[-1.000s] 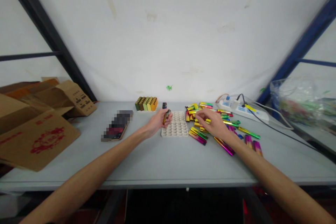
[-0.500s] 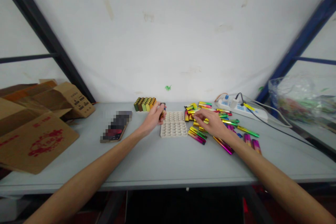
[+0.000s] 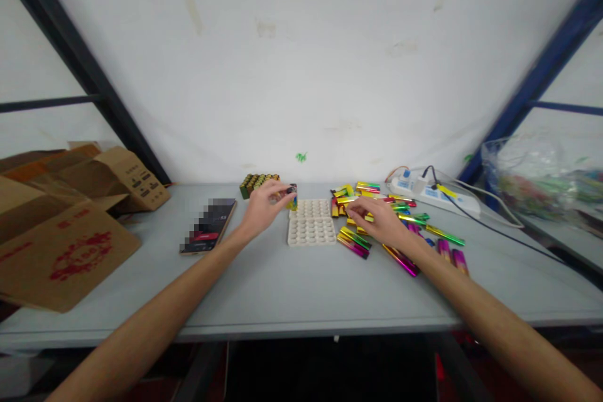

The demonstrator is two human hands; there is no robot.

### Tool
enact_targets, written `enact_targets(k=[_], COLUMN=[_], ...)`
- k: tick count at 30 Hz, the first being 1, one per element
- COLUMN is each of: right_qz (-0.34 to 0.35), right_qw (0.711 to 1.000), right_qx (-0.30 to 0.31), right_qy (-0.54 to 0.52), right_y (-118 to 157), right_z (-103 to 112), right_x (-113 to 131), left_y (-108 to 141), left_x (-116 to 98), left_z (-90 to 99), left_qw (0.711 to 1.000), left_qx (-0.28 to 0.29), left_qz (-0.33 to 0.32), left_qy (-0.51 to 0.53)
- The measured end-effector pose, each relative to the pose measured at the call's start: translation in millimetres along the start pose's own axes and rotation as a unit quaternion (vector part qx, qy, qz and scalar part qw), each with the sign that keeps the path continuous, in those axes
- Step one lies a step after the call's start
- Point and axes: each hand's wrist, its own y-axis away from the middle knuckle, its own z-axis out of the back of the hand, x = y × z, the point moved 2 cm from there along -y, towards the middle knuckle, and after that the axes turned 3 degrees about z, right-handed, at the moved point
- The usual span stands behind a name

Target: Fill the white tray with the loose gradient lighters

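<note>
A white tray (image 3: 311,230) with rows of round holes lies at the middle of the table. Just left of it, my left hand (image 3: 268,204) pinches a small dark-topped, yellowish item (image 3: 294,196). Behind that hand stands a block of upright cylinders (image 3: 251,184) with green and gold sides, partly hidden by it. To the tray's right my right hand (image 3: 377,218) has its fingers drawn together over a pile of shiny gold, green and magenta tubes (image 3: 353,244). What its fingertips hold, if anything, is too small to tell.
A phone (image 3: 210,226) lies left of the tray, with cardboard boxes (image 3: 94,245) farther left. At the back right are a white power strip (image 3: 443,196) with cables and a clear plastic bag (image 3: 537,182).
My left hand has shifted slightly left and turned, so the item at its fingertips shows more. More of the cylinder block is covered. My right hand has barely moved.
</note>
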Motion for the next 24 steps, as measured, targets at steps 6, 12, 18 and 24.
enact_targets(k=[6,12,18,24], right_qz=[-0.004,-0.006,-0.012,-0.012], right_qw=[1.000,1.000,1.000,0.999], right_qx=[0.003,0.008,0.018,0.025], right_qy=[-0.001,-0.015,-0.017,-0.019], right_y=[-0.2,0.8,1.1,0.9], right_z=[0.9,-0.2,-0.4,0.4], right_x=[1.1,-2.2,-3.5,-4.0], left_y=[0.9,0.9,0.9,1.0], left_x=[-1.3,-0.5,-2.7,1.2], left_z=[2.6,1.6,1.5,0.0], left_qw=[0.998,0.997,0.996,0.995], left_qx=[0.041,0.071,0.089,0.103], left_qz=[-0.023,-0.020,0.004,-0.004], left_qy=[-0.048,-0.028,0.000,-0.012])
